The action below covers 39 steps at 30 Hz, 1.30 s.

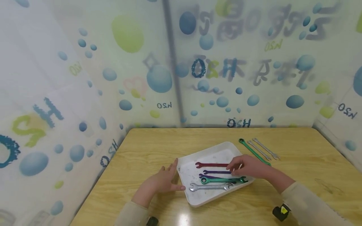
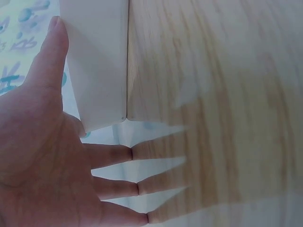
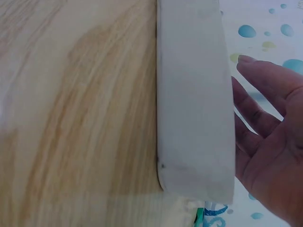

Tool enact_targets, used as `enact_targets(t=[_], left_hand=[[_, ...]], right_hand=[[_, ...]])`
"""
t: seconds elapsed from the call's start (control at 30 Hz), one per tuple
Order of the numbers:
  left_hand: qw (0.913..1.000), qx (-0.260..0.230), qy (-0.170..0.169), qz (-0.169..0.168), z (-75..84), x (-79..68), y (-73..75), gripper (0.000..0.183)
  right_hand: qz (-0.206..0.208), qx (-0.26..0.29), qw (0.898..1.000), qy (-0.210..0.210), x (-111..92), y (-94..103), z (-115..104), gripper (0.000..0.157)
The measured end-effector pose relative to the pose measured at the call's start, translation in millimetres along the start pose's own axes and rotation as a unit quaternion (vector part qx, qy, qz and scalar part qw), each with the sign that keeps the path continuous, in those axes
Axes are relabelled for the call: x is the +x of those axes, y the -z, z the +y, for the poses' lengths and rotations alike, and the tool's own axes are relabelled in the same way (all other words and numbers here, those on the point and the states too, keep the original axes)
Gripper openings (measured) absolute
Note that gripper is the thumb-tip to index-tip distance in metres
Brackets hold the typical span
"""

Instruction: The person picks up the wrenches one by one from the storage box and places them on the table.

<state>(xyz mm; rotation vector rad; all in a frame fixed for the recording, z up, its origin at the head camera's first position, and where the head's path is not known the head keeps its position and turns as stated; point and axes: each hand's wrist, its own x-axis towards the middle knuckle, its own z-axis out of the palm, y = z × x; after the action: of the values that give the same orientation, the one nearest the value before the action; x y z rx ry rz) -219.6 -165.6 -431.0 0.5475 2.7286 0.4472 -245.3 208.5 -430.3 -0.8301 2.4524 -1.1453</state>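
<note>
Hanging over the right part of the white tray [image 1: 212, 158], right hand [image 1: 249, 164] is covering the right ends of the red wrench [image 1: 213, 164] and the upper purple wrench [image 1: 216, 172]. Fingers are bending down toward them – can't tell whether they're pinching anything; the right wrist view is hiding part of them behind the tray wall. Left hand [image 1: 162, 182] is spreading its fingers at the tray's left end, gripping nothing, likely just steadying it. Also lying in the tray: a lower purple wrench [image 1: 210, 176], a green wrench [image 1: 223, 180] partly over it, and a big silver wrench [image 1: 210, 187] nearest the tray's front wall. Beyond the tray's far right, on the wooden table [image 1: 152, 144], a loose green wrench [image 1: 254, 152], an inner silver wrench [image 1: 259, 150] and an outer silver wrench [image 1: 266, 148] are lying side by side. My read: step in hand is picking over the wrenches in the tray. Next move is probably calling for a firm pinch on one shank without dragging its neighbours – the lower purple and green ones are crowding each other.
</note>
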Motion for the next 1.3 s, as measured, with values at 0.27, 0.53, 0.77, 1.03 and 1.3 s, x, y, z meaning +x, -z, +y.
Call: enact_targets(t=[0.27,0.53,0.77,1.03,1.3], left_hand=[[1.0,0.0,0.003,0.0,1.0,-0.8,1.3,0.117],[1.0,-0.003,0.002,-0.004,0.9,1.0,0.2,0.117],[1.0,0.003,0.001,-0.008,-0.7,2.2,-3.2,0.116],[1.0,0.004,0.002,-0.006,0.5,1.0,-1.5,0.116],[0.9999,0.007,0.005,-0.007,0.9,1.3,-0.5,0.116]], right_hand=[[-0.05,0.02,0.998,0.019,10.7,-16.3,1.1,0.013],[-0.057,0.0,0.998,0.001,16.2,-25.2,-3.5,0.017],[-0.052,-0.025,0.998,0.0,16.9,-28.7,-3.6,0.021],[-0.047,-0.048,0.998,-0.016,20.4,-31.3,-4.8,0.023],[-0.057,-0.054,0.997,-0.021,23.5,-30.1,-8.4,0.026]])
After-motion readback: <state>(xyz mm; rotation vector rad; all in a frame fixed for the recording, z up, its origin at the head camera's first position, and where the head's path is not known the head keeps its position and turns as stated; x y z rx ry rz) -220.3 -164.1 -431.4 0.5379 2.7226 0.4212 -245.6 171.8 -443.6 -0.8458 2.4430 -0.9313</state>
